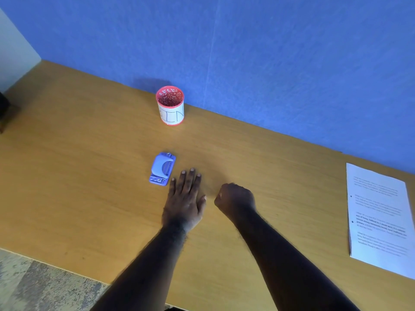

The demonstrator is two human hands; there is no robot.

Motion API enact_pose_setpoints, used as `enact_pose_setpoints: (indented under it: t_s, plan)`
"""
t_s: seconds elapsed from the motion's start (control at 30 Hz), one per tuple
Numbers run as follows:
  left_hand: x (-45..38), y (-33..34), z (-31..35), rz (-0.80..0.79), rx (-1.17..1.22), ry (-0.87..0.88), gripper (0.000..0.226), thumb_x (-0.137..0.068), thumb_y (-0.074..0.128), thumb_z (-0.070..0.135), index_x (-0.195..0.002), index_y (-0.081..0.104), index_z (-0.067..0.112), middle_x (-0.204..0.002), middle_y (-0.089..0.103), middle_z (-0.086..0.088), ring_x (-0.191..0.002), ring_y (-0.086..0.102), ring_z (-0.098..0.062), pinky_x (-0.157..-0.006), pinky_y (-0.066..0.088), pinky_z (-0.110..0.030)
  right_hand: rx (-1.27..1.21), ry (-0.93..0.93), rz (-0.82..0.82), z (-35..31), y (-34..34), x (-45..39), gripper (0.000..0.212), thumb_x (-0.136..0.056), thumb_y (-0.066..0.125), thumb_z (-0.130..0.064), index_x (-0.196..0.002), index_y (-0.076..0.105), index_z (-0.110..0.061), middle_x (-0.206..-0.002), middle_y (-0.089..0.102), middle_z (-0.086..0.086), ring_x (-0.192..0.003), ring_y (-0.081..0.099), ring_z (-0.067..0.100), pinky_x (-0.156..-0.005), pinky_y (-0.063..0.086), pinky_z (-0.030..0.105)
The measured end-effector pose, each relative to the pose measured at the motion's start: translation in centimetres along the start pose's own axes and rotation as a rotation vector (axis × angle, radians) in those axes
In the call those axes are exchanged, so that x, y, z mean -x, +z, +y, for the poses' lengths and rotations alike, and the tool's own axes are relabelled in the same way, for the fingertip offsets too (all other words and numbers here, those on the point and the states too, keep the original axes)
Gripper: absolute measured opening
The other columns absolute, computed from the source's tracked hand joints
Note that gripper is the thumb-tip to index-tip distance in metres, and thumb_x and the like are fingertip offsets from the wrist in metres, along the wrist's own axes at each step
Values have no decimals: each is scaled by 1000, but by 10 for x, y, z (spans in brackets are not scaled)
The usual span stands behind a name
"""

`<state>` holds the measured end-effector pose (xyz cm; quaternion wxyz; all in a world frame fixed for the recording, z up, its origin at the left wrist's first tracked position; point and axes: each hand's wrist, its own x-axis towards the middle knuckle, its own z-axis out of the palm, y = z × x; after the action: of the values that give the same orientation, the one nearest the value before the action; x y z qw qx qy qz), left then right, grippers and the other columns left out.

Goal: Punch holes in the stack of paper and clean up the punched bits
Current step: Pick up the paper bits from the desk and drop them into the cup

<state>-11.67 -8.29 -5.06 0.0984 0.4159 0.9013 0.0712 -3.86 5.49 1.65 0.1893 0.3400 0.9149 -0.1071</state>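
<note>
A small blue hole punch (162,169) lies on the wooden desk (89,176) near the middle. My left hand (185,198) rests flat on the desk just right of the punch, fingers straight and close together, holding nothing. My right hand (234,199) sits beside it as a closed fist; whether anything is inside it is hidden. A stack of printed paper (379,218) with two punched holes on its left edge lies at the far right of the desk. A red cup labelled BIN (170,106) stands upright behind the punch, near the wall.
A blue wall (247,52) runs along the back of the desk. The desk's front edge runs along the lower left, with speckled floor (33,286) below it. A dark object (4,108) shows at the far left edge.
</note>
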Motion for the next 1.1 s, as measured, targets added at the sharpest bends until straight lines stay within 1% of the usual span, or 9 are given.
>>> enact_pose_setpoints:
  t_s: [0.1, 0.23, 0.33, 0.43, 0.6, 0.7, 0.9, 1.0, 1.1]
  plan:
    - [-1, -2, 1, 0, 20, -2, 69, -101, 26, 51, -160, 11, 18, -169, 4, -5, -156, 2, -27, -125, 6, -49, -305, 60, -7, 26, 4, 3, 13, -90, 61, -38, -95, 68, -28, -83, 68, -10, -73, 63, 11, -61, 55, 28]
    - [1, -3, 2, -3, 29, -1, 69, -101, 29, 49, -160, 12, 17, -169, 4, -5, -156, 3, -27, -125, 7, -50, -663, 126, 15, 51, 4, 7, 9, -90, 62, -36, -91, 67, -29, -81, 68, -11, -73, 66, 11, -60, 54, 26]
    - [1, -4, 2, -10, 25, -1, 69, -101, 26, 50, -160, 9, 17, -169, 1, -4, -156, 0, -26, -125, 6, -50, -775, 118, 30, 54, -2, 8, 12, -90, 62, -31, -80, 67, -29, -72, 69, -8, -64, 63, 8, -52, 49, 22]
    - [2, -3, 2, -16, 27, -1, 69, -102, 24, 50, -160, 6, 17, -169, -2, -4, -156, -2, -26, -125, 5, -50, -886, 109, 43, 51, -10, 7, 17, -92, 62, -27, -75, 68, -27, -67, 69, -4, -49, 58, -2, -41, 41, 10]
    - [3, -3, 4, 1, 39, -9, 69, -101, 26, 50, -160, 8, 17, -169, 1, -4, -156, 1, -26, -125, 7, -50, -1072, 72, 84, 30, -49, -14, 17, -93, 64, -28, -82, 72, -17, -64, 66, -3, -38, 50, -6, -41, 36, 13]
    - [3, -4, 5, 16, 54, -17, 69, -100, 31, 48, -159, 16, 16, -169, 8, -5, -155, 7, -27, -125, 12, -51, -1111, 6, 126, 5, -85, -41, 16, -93, 65, -26, -82, 71, -17, -62, 63, -3, -38, 49, -5, -42, 35, 12]
    - [3, -5, 5, 54, 80, -11, 68, -97, 43, 46, -156, 30, 14, -166, 23, -6, -153, 21, -29, -119, 23, -52, -1017, -119, 191, -59, -147, -110, 29, -88, 65, -22, -58, 63, -21, -51, 60, -4, -33, 43, -1, -36, 33, 14]
    - [3, -3, 3, 84, 85, 0, 68, -96, 47, 46, -154, 34, 14, -164, 27, -7, -152, 25, -30, -117, 24, -52, -916, -146, 204, -90, -163, -140, 39, -85, 64, -19, -47, 54, -20, -36, 51, -9, -30, 42, 0, -41, 32, 20]
    - [2, 0, 2, 101, 85, 13, 68, -95, 47, 46, -154, 35, 13, -164, 28, -7, -151, 25, -30, -117, 25, -53, -805, -156, 203, -114, -168, -159, 41, -85, 63, -21, -48, 48, -20, -43, 46, -7, -47, 48, 6, -50, 35, 24]
